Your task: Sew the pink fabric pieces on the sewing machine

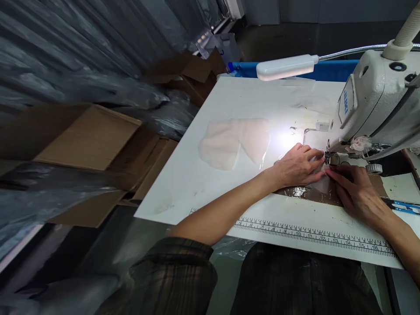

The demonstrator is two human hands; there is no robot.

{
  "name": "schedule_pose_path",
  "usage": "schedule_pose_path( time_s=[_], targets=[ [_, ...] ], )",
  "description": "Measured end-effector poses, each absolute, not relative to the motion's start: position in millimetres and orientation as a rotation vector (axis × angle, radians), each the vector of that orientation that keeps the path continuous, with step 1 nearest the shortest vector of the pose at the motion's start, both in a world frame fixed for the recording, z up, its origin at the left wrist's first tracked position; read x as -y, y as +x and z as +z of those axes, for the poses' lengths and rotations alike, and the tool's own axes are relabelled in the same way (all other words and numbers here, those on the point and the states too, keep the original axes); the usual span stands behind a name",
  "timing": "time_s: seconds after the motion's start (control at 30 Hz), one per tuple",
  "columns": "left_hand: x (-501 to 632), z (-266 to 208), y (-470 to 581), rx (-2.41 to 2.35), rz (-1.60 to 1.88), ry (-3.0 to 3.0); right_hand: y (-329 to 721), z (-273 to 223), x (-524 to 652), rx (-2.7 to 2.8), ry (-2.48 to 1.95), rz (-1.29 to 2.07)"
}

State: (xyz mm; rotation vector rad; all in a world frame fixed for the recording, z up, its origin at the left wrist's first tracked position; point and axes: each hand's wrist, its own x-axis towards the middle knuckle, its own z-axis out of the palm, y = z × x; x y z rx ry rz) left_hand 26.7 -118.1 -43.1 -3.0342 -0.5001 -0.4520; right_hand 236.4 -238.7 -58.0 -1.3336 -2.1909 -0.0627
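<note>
At the needle area of a white sewing machine (377,100), a small piece of thin, pale, sheer fabric (323,187) lies under both hands. My left hand (300,166) rests on it from the left, fingers curved and tips gripping it beside the presser foot (332,159). From the right, my right hand (357,188) pinches the fabric's near edge with thumb and forefinger, tips close to the left fingers. Much of the fabric is hidden under the hands. Farther left on the white table (183,183) lies another sheer pale fabric piece (223,144), spread flat.
A printed ruler scale (298,234) runs along the table's front edge. Blue-handled snips (405,207) lie by my right wrist. A white lamp (285,67) hangs over the back of the table. Open cardboard boxes (88,135) and plastic wrapping (173,113) stand at the left.
</note>
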Motion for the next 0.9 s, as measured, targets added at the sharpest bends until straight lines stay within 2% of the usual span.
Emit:
schedule_pose_path(
  time_s=[0.17,0.47,0.73,0.9],
  targets=[
    [116,-48,29,0.629,-0.529,-3.041,239,-62,239,2.167,-1.41,-0.028],
    [106,-40,18,0.676,-0.687,-2.971,256,-46,235,1.995,-1.613,0.32],
    [127,-18,14,0.306,-0.452,-3.263,259,-41,228,1.954,-1.654,0.454],
    [126,-28,13,0.243,-0.539,-3.455,264,-26,219,2.154,-1.589,0.517]
  ],
)
